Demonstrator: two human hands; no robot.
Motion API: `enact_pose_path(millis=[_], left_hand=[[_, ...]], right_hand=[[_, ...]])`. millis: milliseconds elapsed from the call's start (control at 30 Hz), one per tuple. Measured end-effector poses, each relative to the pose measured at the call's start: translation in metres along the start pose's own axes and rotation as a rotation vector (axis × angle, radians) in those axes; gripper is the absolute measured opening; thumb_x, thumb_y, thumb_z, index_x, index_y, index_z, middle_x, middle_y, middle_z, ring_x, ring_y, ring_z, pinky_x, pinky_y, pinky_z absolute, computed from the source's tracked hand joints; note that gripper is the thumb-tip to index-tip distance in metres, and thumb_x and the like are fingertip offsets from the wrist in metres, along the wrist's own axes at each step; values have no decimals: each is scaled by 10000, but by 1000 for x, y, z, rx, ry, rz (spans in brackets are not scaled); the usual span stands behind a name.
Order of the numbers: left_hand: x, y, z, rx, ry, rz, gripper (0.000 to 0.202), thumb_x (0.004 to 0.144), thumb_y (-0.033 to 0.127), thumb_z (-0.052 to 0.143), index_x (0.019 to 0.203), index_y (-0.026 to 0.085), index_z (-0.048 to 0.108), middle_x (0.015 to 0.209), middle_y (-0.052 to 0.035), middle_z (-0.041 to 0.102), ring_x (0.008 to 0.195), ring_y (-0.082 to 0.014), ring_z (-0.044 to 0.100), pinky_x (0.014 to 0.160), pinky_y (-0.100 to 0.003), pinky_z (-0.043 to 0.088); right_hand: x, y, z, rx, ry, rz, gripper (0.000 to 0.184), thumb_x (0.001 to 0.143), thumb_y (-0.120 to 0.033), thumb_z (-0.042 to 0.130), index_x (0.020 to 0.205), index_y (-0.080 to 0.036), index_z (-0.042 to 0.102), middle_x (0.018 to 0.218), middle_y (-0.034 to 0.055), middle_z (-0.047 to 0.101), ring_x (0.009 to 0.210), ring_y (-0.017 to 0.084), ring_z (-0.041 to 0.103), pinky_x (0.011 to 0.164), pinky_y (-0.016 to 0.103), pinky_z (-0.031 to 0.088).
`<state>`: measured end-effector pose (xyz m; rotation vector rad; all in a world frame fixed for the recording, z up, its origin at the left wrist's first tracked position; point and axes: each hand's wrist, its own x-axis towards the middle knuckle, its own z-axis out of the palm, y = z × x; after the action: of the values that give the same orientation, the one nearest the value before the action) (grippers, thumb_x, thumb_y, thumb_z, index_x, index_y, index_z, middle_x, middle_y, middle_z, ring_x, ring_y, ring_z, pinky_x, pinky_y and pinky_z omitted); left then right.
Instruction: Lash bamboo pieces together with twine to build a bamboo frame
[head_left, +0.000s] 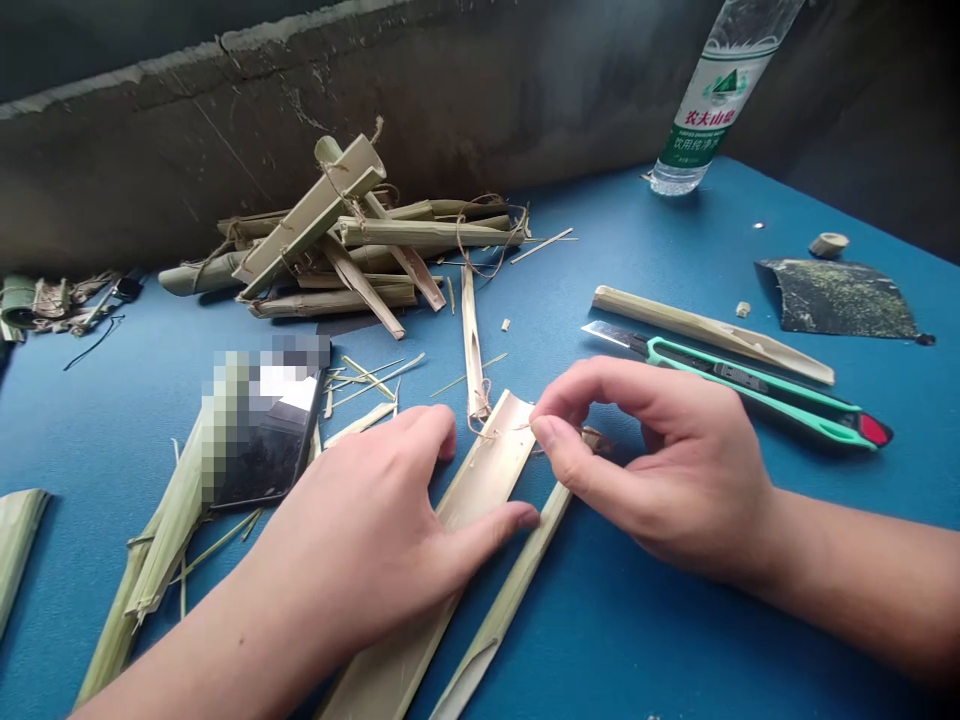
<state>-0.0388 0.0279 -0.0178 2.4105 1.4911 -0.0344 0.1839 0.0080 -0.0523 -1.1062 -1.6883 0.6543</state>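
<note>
The left hand (360, 530) sits with fingers spread, pressing a split bamboo strip (480, 480) firmly on the blue work surface (600, 640), while the right hand (660, 470) pinches a thin fibre (517, 428) at the strip's edge between thumb and forefinger: steady, controlled hold.

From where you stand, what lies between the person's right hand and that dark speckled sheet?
In the head view, a green-handled utility knife lies nearest the right hand, then a long bamboo strip just before the dark speckled sheet.
</note>
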Motion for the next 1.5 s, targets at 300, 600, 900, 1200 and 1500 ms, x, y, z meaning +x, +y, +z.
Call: enact_pose_path(millis=[300,600,900,1200,1500], left_hand=[[-1,8,-4,-525,-133,-86,406,1021,526,538,757,223,596,592,30,512,562,-155,439,532,-295,314],[-2,9,3,-606,-23,-41,311,940,442,649,708,235,657,571,29,591,532,-170,505,493,-279,370],[-6,12,2,-577,-27,-47,272,935,459,662,772,247,712,551,29,591,510,-174,533,473,-257,424],[-5,14,1,-590,-35,-65,275,918,462,685,751,247,724,532,27,588,516,-180,560,476,-254,449],[-5,14,2,-594,-46,-57,290,937,430,673,720,237,688,528,31,577,515,-169,552,468,-241,432]], right_hand=[[-1,2,1,19,134,-51,257,843,-17,725,789,-236,603,710,11,678,600,165,594,515,308,535],[-6,7,3,-14,21,-73,204,856,-80,713,776,-211,578,701,-41,598,600,105,493,577,271,445],[-6,8,4,-15,2,-80,208,873,-98,719,773,-217,580,699,-34,609,595,116,498,567,301,446],[-6,8,3,-67,0,-85,199,853,-111,749,765,-212,602,693,-36,640,590,122,524,586,339,478],[-7,8,5,-90,23,-92,214,829,-86,754,755,-215,599,699,-36,671,589,121,552,635,351,487]])
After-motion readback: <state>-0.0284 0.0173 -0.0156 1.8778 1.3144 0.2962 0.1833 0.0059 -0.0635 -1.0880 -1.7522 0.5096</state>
